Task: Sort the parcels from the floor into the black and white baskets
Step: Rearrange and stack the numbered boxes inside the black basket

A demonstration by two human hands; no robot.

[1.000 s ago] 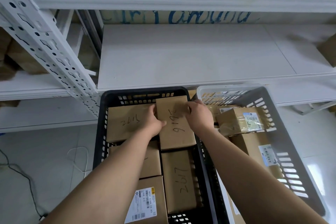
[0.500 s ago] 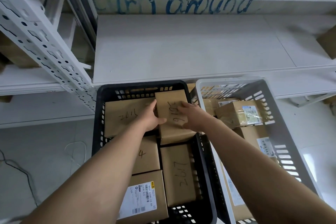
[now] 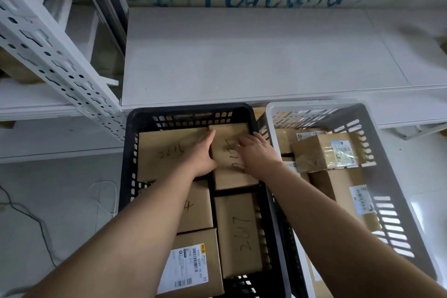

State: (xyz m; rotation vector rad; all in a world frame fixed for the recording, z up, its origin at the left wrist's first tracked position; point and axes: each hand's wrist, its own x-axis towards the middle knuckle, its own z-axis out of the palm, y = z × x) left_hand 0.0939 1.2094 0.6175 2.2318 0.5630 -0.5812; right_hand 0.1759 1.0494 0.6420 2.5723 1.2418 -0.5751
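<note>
My left grip [image 3: 200, 152] and right grip [image 3: 256, 153] both reach into the far end of the black basket [image 3: 188, 110], meeting on one brown parcel [image 3: 232, 176] that lies flat in its far right corner, against the far wall. The left grip is wide, fingers straight along that parcel's left edge, where it butts against a neighbouring parcel marked with a handwritten number [image 3: 164, 150]; my palm rests partly on that neighbour. The right grip is also wide, fingers spread and laid flat on the parcel's top, covering most of the writing there; the fingertips are blurred. Nearer to me in the same basket lie a parcel marked 2617 [image 3: 238, 232], another half hidden under my left forearm [image 3: 197, 205], and one carrying a white printed label [image 3: 193, 266]. The white basket [image 3: 314, 105] stands just beside the black one on its right, touching or nearly so, and holds a taped parcel with a label [image 3: 324, 155] resting on top of other parcels. Both baskets sit in front of a white shelf [image 3: 254, 55], and a thin cable [image 3: 24, 213] trails over the floor [image 3: 60, 189] to the left.
</note>
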